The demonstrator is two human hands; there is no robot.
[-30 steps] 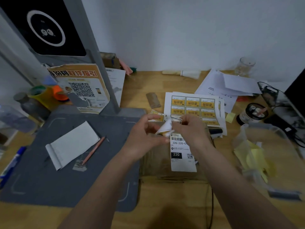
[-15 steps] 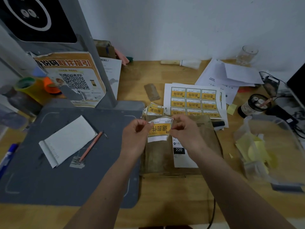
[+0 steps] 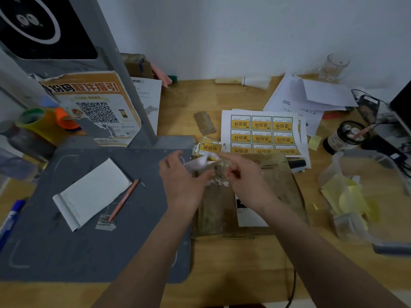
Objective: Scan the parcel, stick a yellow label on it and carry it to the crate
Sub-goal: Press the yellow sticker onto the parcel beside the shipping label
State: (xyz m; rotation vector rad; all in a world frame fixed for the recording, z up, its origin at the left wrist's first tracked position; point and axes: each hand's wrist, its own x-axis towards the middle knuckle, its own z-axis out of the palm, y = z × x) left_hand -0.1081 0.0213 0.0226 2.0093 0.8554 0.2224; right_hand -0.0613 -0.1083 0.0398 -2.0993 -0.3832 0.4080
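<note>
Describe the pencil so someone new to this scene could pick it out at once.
Start at the grey mat covering the desk's left half. A white notepad lies on it, and the pencil lies slanted along the notepad's right edge. It is the only thin, orange-pink stick there.

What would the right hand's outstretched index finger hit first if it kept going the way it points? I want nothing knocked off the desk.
Probably the loose yellow labels just past the right hand, beside the label sheet; depth is uncertain.
</note>
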